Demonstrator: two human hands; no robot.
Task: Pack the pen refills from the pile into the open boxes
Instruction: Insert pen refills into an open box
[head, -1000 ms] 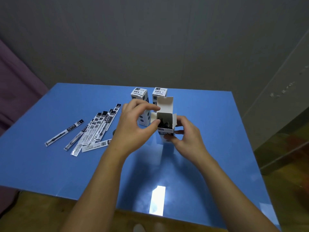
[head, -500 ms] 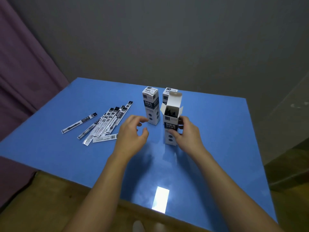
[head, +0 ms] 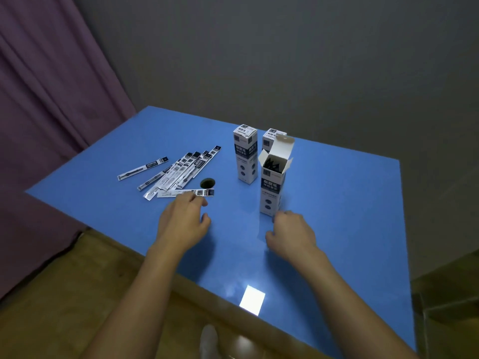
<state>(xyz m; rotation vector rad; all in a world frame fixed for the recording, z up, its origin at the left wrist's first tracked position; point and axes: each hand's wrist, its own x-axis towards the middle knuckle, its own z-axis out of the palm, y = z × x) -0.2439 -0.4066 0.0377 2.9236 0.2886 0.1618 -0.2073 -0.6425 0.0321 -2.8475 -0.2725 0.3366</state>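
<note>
The left hand (head: 184, 219), fingers loosely curled, touches the nearest pen refill (head: 185, 193) left of the open box (head: 272, 187); the right hand (head: 291, 233) rests relaxed just below that box.

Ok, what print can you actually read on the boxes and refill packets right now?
Open box: large white characters on a dark band, too blurred to read.
Closed box: similar characters plus small top-label print, unreadable.
Rear box: top label unreadable.
Refill packets: dark labels, too small to read.
</note>
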